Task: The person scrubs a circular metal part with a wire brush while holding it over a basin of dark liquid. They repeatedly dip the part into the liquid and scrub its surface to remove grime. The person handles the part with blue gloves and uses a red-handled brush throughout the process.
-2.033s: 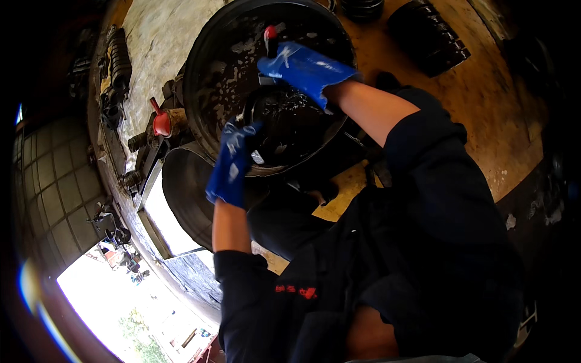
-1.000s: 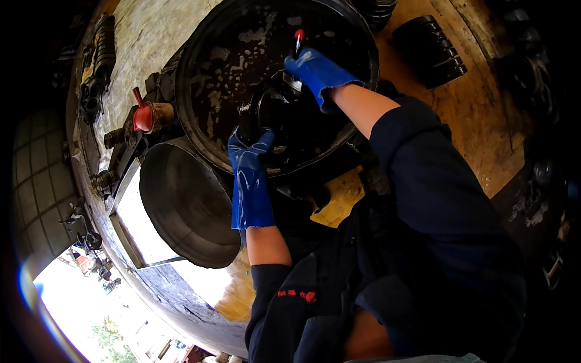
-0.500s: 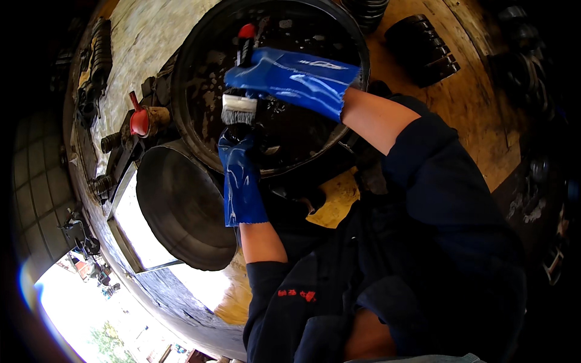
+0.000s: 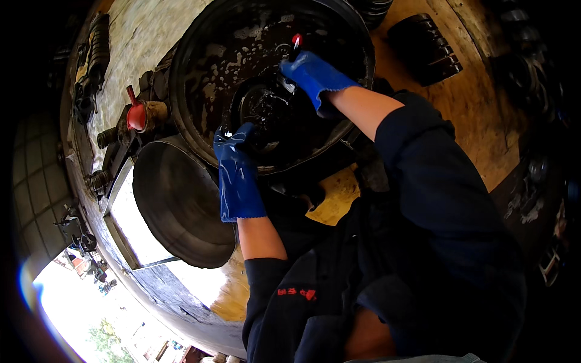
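Both my hands wear blue rubber gloves and work over a large round black basin (image 4: 181,115) of dark, foam-flecked liquid. In my right hand (image 4: 311,75) is a brush (image 4: 296,42); its red-tipped handle sticks up past the glove, and its pale head shows only partly below the fingers. My left hand (image 4: 233,148), at the near left side, grips the edge of a dark, wet round part (image 4: 260,106) with a ring-like rim. The part lies tilted in the basin, and its lower side is lost in the dark.
A deep round metal pan (image 4: 181,206) leans against the basin's near left side. Beyond it stands a red funnel-like scoop (image 4: 137,115) among dark ribbed parts. On the wooden surface at right lies a black ribbed cylinder (image 4: 423,48). Yellow material (image 4: 333,196) shows below the basin.
My right hand has moved right with the brush, from above my left hand to the basin's right side. More of the round part shows now, and my left hand has shifted slightly left.
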`<action>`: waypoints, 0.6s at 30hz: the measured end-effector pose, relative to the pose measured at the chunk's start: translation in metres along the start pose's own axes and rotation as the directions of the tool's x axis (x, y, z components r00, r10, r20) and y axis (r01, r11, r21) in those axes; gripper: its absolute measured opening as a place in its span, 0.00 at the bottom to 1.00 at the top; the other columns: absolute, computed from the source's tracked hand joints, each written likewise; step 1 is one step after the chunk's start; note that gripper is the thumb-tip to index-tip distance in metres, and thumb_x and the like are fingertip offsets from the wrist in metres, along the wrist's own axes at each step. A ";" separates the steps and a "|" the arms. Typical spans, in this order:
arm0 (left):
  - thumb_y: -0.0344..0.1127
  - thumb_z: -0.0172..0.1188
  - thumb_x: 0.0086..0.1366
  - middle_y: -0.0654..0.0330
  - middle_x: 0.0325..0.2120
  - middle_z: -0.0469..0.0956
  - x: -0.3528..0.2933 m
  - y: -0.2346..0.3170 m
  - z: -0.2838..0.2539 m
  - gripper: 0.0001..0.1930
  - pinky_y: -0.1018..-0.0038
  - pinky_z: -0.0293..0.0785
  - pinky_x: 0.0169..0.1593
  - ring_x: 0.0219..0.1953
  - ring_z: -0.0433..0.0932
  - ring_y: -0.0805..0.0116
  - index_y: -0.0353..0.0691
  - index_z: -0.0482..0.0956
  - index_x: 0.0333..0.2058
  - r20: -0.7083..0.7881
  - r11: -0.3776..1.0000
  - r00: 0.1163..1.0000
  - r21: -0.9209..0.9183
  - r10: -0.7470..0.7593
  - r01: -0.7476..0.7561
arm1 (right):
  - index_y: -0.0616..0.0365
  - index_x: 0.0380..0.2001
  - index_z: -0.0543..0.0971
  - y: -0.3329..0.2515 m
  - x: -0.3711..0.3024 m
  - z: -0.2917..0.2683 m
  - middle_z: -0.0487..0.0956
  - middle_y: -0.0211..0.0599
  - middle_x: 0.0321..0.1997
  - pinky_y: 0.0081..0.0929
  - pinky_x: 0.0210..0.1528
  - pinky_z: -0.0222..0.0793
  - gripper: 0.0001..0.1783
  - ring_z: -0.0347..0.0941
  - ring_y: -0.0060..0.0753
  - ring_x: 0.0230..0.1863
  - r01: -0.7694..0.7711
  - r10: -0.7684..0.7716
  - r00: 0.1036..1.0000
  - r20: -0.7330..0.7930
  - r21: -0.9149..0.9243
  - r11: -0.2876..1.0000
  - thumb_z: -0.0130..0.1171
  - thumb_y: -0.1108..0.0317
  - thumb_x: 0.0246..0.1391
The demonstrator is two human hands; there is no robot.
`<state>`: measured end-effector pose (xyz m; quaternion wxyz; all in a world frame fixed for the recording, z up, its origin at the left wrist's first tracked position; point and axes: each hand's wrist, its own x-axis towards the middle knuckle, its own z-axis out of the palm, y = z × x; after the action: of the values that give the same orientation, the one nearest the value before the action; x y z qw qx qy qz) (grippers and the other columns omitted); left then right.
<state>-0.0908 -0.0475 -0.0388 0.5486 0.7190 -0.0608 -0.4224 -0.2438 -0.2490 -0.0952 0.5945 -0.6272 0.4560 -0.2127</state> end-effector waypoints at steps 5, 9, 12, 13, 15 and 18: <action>0.33 0.63 0.66 0.53 0.36 0.83 0.000 -0.012 -0.015 0.16 0.64 0.80 0.46 0.38 0.81 0.58 0.34 0.77 0.50 -0.042 0.984 0.998 -0.172 -0.042 0.034 | 0.57 0.42 0.86 -0.046 -0.040 0.020 0.86 0.47 0.37 0.40 0.46 0.79 0.19 0.85 0.46 0.39 0.157 0.037 0.961 0.275 -0.649 0.744 0.60 0.52 0.60; 0.33 0.64 0.66 0.55 0.36 0.83 -0.008 -0.008 -0.002 0.13 0.67 0.79 0.45 0.36 0.81 0.60 0.36 0.79 0.47 -0.012 0.982 0.999 -0.183 0.038 -0.040 | 0.51 0.57 0.78 -0.049 -0.057 0.029 0.81 0.44 0.52 0.37 0.40 0.82 0.18 0.84 0.39 0.37 0.756 -0.406 0.654 0.638 -0.569 0.324 0.58 0.65 0.64; 0.30 0.67 0.62 0.57 0.33 0.82 0.014 -0.029 -0.023 0.13 0.70 0.79 0.42 0.35 0.82 0.63 0.34 0.80 0.45 0.082 0.984 0.981 -0.038 0.178 -0.175 | 0.49 0.60 0.76 -0.053 -0.054 0.041 0.79 0.44 0.58 0.34 0.37 0.83 0.21 0.84 0.37 0.39 0.870 -0.538 0.412 0.736 -0.493 -0.008 0.57 0.66 0.65; 0.28 0.68 0.61 0.58 0.32 0.82 0.016 -0.033 -0.019 0.13 0.71 0.78 0.40 0.34 0.82 0.64 0.34 0.80 0.44 0.140 0.969 0.960 0.015 0.241 -0.245 | 0.52 0.54 0.79 -0.051 -0.039 0.048 0.80 0.42 0.55 0.36 0.40 0.82 0.15 0.83 0.39 0.42 0.716 -0.280 0.697 0.660 -0.620 0.321 0.56 0.65 0.65; 0.28 0.70 0.60 0.59 0.30 0.82 0.001 -0.015 0.005 0.14 0.72 0.78 0.36 0.32 0.82 0.66 0.33 0.80 0.43 0.119 0.988 0.981 -0.041 0.154 -0.150 | 0.54 0.47 0.82 -0.029 -0.026 0.047 0.83 0.41 0.49 0.38 0.44 0.81 0.12 0.83 0.42 0.45 0.456 -0.010 0.849 0.528 -0.723 0.519 0.58 0.64 0.64; 0.27 0.72 0.57 0.58 0.29 0.81 -0.013 -0.009 -0.014 0.15 0.74 0.76 0.33 0.29 0.81 0.66 0.31 0.79 0.42 0.076 0.983 0.983 0.064 0.168 -0.173 | 0.54 0.45 0.83 -0.048 -0.050 0.054 0.85 0.41 0.42 0.38 0.43 0.82 0.12 0.83 0.44 0.44 0.529 -0.216 0.846 0.488 -0.712 0.462 0.63 0.65 0.59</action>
<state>-0.0927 -0.0261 -0.0388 0.5547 0.7147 -0.1562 -0.3965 -0.2095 -0.1841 -0.0476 0.2333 -0.9414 0.2436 0.0079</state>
